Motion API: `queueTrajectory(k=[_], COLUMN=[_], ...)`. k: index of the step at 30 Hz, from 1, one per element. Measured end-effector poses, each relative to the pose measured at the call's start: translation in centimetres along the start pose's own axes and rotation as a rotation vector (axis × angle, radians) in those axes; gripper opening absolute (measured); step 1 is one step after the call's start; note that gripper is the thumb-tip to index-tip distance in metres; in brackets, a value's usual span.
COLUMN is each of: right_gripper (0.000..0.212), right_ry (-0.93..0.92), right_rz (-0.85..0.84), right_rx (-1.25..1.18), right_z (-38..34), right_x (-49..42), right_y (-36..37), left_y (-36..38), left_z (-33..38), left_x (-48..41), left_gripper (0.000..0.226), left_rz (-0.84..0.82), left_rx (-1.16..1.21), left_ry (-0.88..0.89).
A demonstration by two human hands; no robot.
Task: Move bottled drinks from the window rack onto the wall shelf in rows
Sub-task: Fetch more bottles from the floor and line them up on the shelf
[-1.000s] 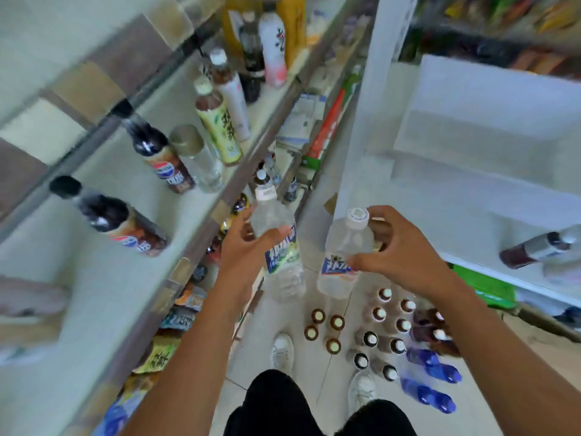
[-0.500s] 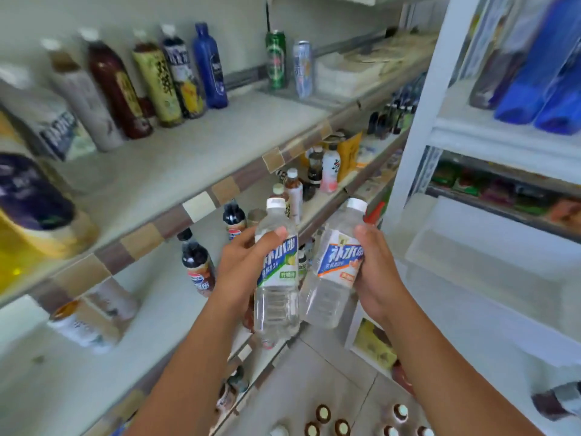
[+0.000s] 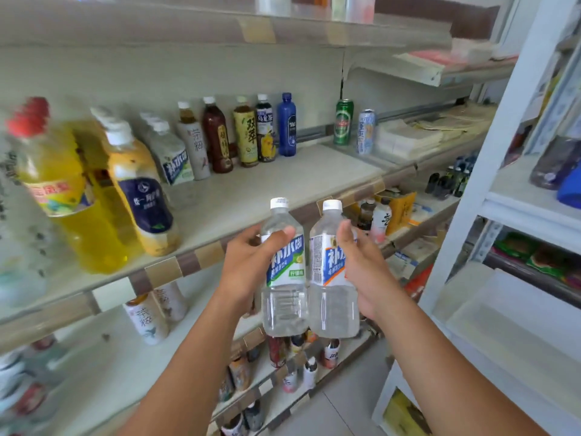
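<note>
Wall shelf (image 3: 283, 184): wide bare stretch at its near edge, drinks ranked along the far wall, so we judge the open front awaits new rows. White window rack (image 3: 490, 171) at right. Left hand (image 3: 251, 262) wraps a green-labelled bottle (image 3: 284, 269); right hand (image 3: 361, 269) clasps an orange-labelled bottle (image 3: 330, 269). We carry both upright, side by side and touching, just below the shelf lip, ready to set down as neighbours.

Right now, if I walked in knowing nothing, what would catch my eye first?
Two clear water bottles held up side by side at centre: the left hand grips the green-labelled bottle, the right hand the orange-labelled bottle. Behind them, a wall shelf carries a row of drinks, with big yellow bottles at far left.
</note>
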State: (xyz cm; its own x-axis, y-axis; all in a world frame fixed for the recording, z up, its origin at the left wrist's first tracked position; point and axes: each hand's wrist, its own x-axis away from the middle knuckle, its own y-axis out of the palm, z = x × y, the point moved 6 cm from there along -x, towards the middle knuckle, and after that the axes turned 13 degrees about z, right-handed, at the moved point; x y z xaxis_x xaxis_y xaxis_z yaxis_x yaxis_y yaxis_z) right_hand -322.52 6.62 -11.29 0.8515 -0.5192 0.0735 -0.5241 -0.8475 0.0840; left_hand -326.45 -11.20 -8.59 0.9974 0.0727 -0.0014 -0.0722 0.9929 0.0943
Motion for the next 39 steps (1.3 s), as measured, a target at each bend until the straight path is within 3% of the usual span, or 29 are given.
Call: queueTrajectory(k=[3, 6, 14, 18, 24, 27, 33, 39], right_gripper=[0.054, 0.040, 0.056, 0.039, 0.052, 0.056, 0.047, 0.051], right_ry=[-0.126, -0.241, -0.339, -0.350, -0.348, -0.360, -0.370, -0.375], right_rz=[-0.075, -0.125, -0.185, -0.216, -0.256, -0.255, -0.249, -0.280], right_rx=[-0.007, -0.025, -0.065, -0.086, -0.138, -0.154, -0.189, -0.235], right_z=[-2.5, -4.6, -6.6, -7.2, -8.4, -8.8, -9.6, -9.7], right_x=[0.1, 0.1, -1.6, -2.1, -4.1, -5.7, -8.3, -9.6], right_y=[1.9, 3.6, 7.9, 10.4, 13.8, 14.7, 16.1, 18.0], left_y=[-0.8, -1.9, -5.2, -6.0, -6.2, -6.4, -5.8, -7.4], left_z=[1.5, 2.5, 4.0, 4.9, 6.0, 6.1, 7.6, 5.6], left_x=[-0.4, -1.4, -4.4, -6.4, -10.2, -11.8, -14.6, -17.3], left_gripper=[0.026, 0.034, 0.071, 0.057, 0.062, 0.078, 0.056, 0.060], left_rz=[0.031, 0.075, 0.307, 0.420, 0.606, 0.669, 0.692, 0.863], left_rx=[0.002, 0.004, 0.010, 0.028, 0.048, 0.100, 0.001, -0.010], left_ry=[0.062, 0.114, 0.220, 0.302, 0.402, 0.404, 0.536, 0.517])
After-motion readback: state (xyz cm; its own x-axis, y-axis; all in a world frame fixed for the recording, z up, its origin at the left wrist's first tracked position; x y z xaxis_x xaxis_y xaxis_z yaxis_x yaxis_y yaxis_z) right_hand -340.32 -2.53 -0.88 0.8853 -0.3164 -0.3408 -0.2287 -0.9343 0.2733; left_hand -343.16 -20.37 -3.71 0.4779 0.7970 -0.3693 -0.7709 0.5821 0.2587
